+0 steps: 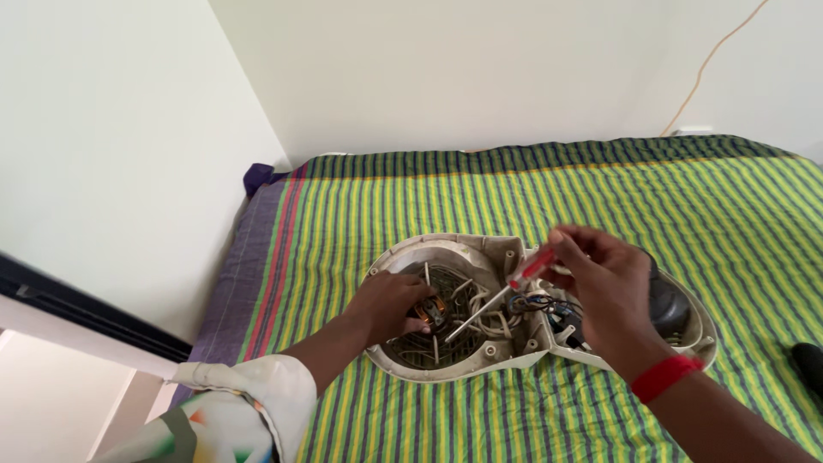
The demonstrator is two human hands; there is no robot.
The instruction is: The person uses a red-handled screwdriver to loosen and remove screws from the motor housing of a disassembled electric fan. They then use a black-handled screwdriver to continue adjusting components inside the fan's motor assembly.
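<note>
The bed carries a sheet striped green, yellow and dark blue, with a purple band along its 9 o'clock edge and pale walls beyond. On it, near the middle of the view, lies an opened white casing, 2 rounded lobes joined side by side. The lobe at 9 o'clock shows a round grille, a small motor with copper windings, and loose pale wires. The lobe at 3 o'clock holds a dark rounded part and a knot of darker wires.

The work in hand looks like driving or loosening something inside the casing. To do it well, I judge the tip should sit square in its seat before any turn, the shaft kept clear of the wires, and the motor held firm so it cannot twist.

The left hand reaches in from 7 o'clock, fingers curled loosely around the motor, touching it; how tightly it grips I cannot tell. Its sleeve is white with coloured shapes.

The right hand, a red band at its wrist, comes from 4 o'clock. Its fingers are pinched closed on the red handle of a screwdriver, whose shaft slants down toward 8 o'clock, the tip among the pale wires just beside the motor.

A thin orange cord runs up the wall at 1 o'clock.
</note>
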